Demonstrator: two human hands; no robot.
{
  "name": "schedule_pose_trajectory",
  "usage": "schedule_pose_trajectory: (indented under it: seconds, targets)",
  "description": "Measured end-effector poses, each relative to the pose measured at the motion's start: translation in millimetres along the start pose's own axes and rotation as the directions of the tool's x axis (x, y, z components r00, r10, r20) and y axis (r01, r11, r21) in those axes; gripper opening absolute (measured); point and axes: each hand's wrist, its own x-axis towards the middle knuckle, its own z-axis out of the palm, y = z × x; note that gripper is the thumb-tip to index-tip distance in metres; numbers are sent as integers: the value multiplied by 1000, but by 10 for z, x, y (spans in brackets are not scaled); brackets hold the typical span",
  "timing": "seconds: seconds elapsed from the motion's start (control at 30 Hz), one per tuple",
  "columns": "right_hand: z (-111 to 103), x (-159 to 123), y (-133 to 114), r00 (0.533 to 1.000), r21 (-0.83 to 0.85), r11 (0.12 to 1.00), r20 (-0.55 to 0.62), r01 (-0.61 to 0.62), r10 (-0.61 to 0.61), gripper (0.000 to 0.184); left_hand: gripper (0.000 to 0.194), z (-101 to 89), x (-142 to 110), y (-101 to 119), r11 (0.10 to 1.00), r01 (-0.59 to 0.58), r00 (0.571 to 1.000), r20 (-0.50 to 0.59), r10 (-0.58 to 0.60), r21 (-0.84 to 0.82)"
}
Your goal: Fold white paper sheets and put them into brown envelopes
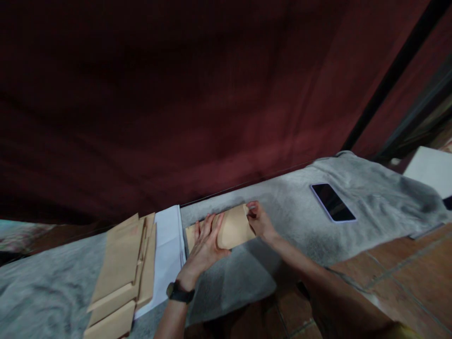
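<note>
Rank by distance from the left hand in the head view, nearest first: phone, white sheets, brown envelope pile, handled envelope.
1. Handled envelope: under the left hand.
2. White sheets: just left.
3. Brown envelope pile: farther left, beyond the sheets.
4. Phone: far right, past the right hand.

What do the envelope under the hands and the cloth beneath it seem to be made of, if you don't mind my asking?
Envelope: probably matte brown paper, judging by its tan colour and crisp edges. Cloth: soft grey textile, perhaps fleece, given its fuzzy, mottled, rumpled surface.
</note>
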Motion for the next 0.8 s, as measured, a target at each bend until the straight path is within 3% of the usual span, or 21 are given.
schedule_pose_trajectory:
  seconds: [0.1,0.17,0.23,0.3,0.37,0.43,0.5,0.57,0.63,0.8]
  targets:
    - [-27,10,-5,992,147,982,-15,-119,123,42,105,-25,9,30,999,42,998,-42,-41,10]
    - [-72,-3,-35,984,226,958,2,-175,180,33,91,-48,26,79,991,134,976,-168,-135,-19]
    - [-121,-36,-80,976,286,934,23,-212,215,23,80,-59,47,141,963,235,911,-316,-266,-135]
    - [-158,-84,-131,972,333,914,49,-234,231,19,77,-39,60,213,891,311,823,-375,-427,-332]
    - [-170,-138,-177,966,400,879,99,-259,239,21,80,21,59,297,736,360,758,-281,-589,-573]
    - [-160,-194,-215,958,463,839,147,-287,247,24,84,116,44,399,456,359,739,-51,-672,-815]
    - [-138,-252,-250,950,491,814,174,-312,260,27,89,219,22,514,86,329,776,217,-593,-941]
    - [-125,-315,-289,943,478,813,185,-333,277,29,88,297,3,619,-182,321,813,369,-451,-930]
    - [-134,-371,-331,935,468,811,215,-351,281,31,79,333,-7,689,-264,316,819,403,-409,-911]
    - [-233,-382,-358,941,394,856,173,-336,290,34,74,294,-17,693,-241,292,800,375,-469,-925]
